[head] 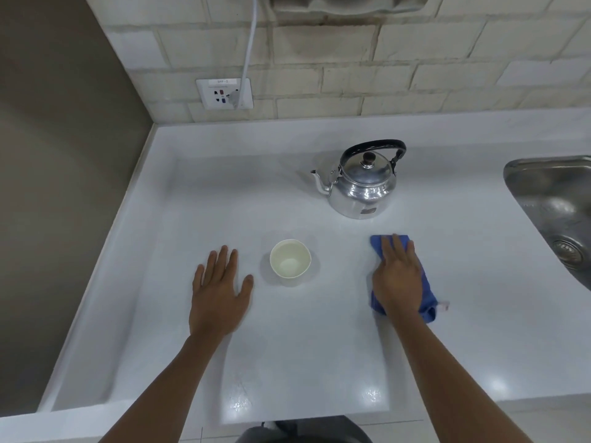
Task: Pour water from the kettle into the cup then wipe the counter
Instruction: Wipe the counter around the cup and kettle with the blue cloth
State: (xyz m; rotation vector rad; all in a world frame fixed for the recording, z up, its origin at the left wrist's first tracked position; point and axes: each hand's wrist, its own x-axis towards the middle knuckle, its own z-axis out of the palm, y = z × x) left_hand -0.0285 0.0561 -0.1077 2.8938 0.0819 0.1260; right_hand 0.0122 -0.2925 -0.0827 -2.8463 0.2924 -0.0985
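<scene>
The right hand lay flat, palm down, on a blue cloth spread on the white counter, fingers extended and close together, pressing the cloth rather than gripping it; the cloth showed beyond the fingertips and along the hand's right side, with a bunched corner near the wrist. The left hand rested palm down on the bare counter, fingers spread wide, holding nothing. Between the two hands, just beside the left thumb, a white paper cup stood upright and appeared to hold clear water. Farther back, behind the cup and the cloth and apart from both, a shiny metal kettle stood upright with its lid on, black handle raised and spout pointing left. A steel sink was set into the counter at the right edge. On the tiled wall behind, a white socket had a plug in it, its cable running upward
</scene>
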